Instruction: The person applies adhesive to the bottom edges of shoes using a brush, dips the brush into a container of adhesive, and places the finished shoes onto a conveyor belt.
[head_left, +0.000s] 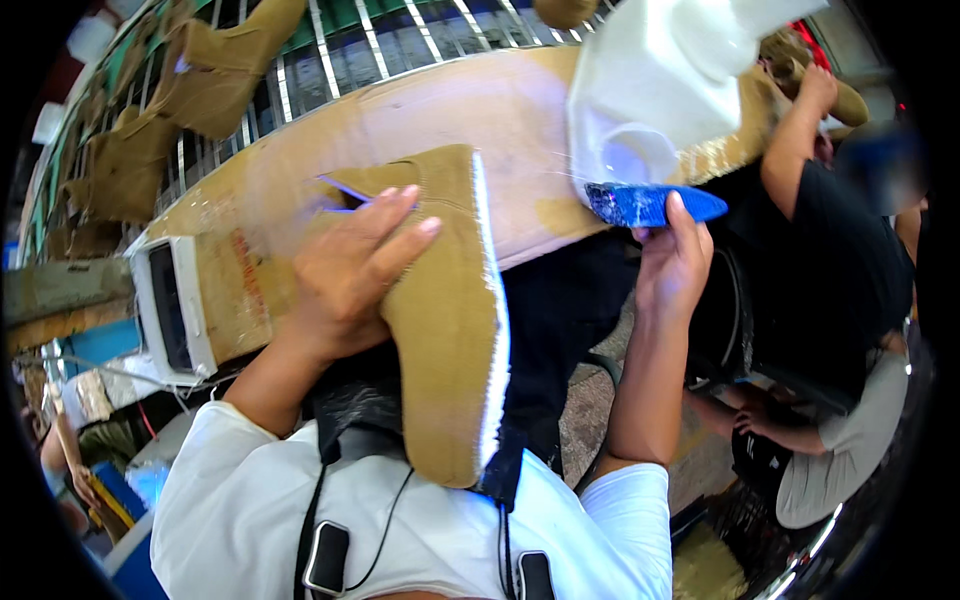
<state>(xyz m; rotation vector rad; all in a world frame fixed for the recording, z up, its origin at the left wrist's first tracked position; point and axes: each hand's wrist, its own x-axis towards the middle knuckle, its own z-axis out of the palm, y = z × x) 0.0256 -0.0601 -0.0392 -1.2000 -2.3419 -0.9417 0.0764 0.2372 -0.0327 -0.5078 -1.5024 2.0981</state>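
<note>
Cardboard sheeting (330, 130) covered the workbench, with tan boots on a wire rack (400, 40) behind it. I saw my left hand (345, 275) pressed on a tan boot upper (450, 330) at the cardboard's near edge, fingers spread over its shaft. My right hand (672, 268) pinched a blue brush (650, 204) beside the boot, under a white jug (660, 85)
</note>
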